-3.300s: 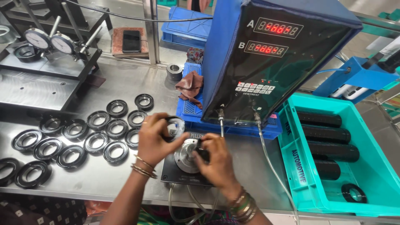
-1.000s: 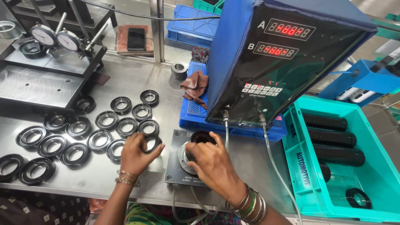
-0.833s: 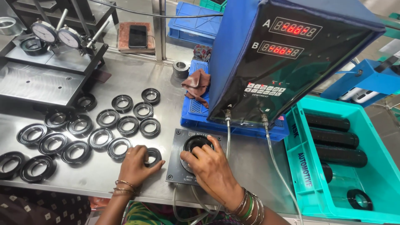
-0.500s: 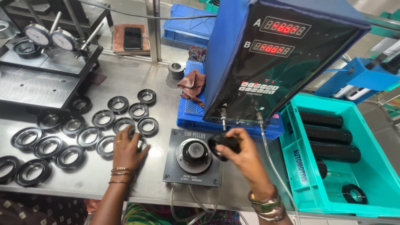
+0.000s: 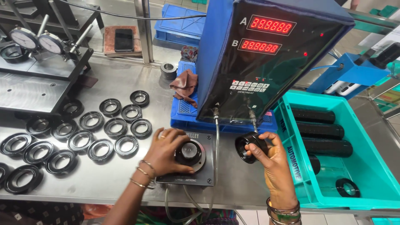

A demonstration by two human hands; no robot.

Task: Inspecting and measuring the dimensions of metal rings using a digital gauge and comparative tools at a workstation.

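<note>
Head view: a black ring (image 5: 251, 146) is gripped in the right hand (image 5: 278, 166) right of the gauge plate (image 5: 189, 164); another ring (image 5: 188, 152) is pressed onto its post by the left hand (image 5: 166, 152). Measuring appears underway; steady seating seems needed.

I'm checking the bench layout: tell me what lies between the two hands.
In the head view, two thin cables hang between the left hand on the round gauge fixture and the right hand holding a black ring.
</note>
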